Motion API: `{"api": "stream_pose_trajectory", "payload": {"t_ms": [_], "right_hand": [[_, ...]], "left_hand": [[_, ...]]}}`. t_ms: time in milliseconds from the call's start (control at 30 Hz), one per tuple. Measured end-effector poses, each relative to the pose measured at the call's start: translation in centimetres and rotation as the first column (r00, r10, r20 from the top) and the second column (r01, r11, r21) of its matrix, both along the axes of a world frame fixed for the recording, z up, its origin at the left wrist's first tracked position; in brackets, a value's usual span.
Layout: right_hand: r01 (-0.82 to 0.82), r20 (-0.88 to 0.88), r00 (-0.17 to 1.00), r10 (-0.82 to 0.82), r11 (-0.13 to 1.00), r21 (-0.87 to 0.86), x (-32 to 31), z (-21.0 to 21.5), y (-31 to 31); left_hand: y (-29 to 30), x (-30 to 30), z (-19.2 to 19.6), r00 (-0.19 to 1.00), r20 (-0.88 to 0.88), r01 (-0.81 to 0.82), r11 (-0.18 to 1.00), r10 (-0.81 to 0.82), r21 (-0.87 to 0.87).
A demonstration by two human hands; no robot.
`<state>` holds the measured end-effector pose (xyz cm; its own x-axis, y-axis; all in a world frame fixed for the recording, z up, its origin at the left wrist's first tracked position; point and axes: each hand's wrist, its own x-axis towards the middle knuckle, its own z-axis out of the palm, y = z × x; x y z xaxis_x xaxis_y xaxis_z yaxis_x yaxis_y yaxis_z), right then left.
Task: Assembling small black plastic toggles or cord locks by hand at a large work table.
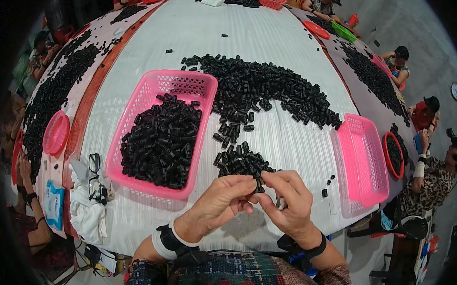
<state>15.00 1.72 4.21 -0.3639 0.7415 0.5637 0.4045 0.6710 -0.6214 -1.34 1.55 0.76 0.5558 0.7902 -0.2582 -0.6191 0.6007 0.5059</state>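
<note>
My left hand (pixel 223 199) and my right hand (pixel 291 201) meet above the near table edge, fingers closed in a pinch. Between the fingertips sits a small black cylindrical part (pixel 259 186), mostly hidden by the fingers. Something greyish and shiny (pixel 281 204) shows in the curl of my right hand; its kind is unclear. Just beyond the hands lies a small heap of black cylindrical parts (pixel 242 161). To the left stands a pink basket (pixel 117 147) partly filled with a pile of the same parts (pixel 162 143).
A larger black heap (pixel 261 82) spreads behind. An empty-looking pink basket (pixel 364 162) stands right, a few loose parts (pixel 324 193) beside it. Eyeglasses (pixel 93 171) lie on a white cloth (pixel 86 215), near a blue packet (pixel 54 203). Other people work around the table (pixel 133 55).
</note>
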Motion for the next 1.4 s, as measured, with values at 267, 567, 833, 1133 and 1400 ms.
{"api": "stream_pose_trajectory", "payload": {"t_ms": [267,567,833,1133,1400], "right_hand": [[0.060,0.107,0.989,-0.105,0.933,0.355,0.0,-0.5,-0.5],[0.072,0.068,0.992,-0.108,0.912,0.404,-0.1,-0.8,-0.7],[0.086,0.044,0.993,-0.112,0.917,0.389,0.0,-0.7,-0.9],[0.071,0.059,0.993,-0.103,0.912,0.403,0.1,-0.6,-1.1],[0.054,0.075,0.993,-0.092,0.912,0.407,0.3,-0.8,-1.1]], "left_hand": [[-0.4,0.2,-0.1,0.994,0.094,-0.057,0.998,0.054,0.020],[-0.7,0.3,0.2,0.995,0.079,-0.061,0.998,0.059,0.030],[-0.8,0.4,0.6,0.996,0.075,-0.057,0.995,0.051,0.082],[-0.8,0.5,0.7,0.995,0.086,-0.061,0.995,0.054,0.084],[-0.5,0.5,0.1,0.997,0.062,-0.046,0.998,0.043,0.047]]}}
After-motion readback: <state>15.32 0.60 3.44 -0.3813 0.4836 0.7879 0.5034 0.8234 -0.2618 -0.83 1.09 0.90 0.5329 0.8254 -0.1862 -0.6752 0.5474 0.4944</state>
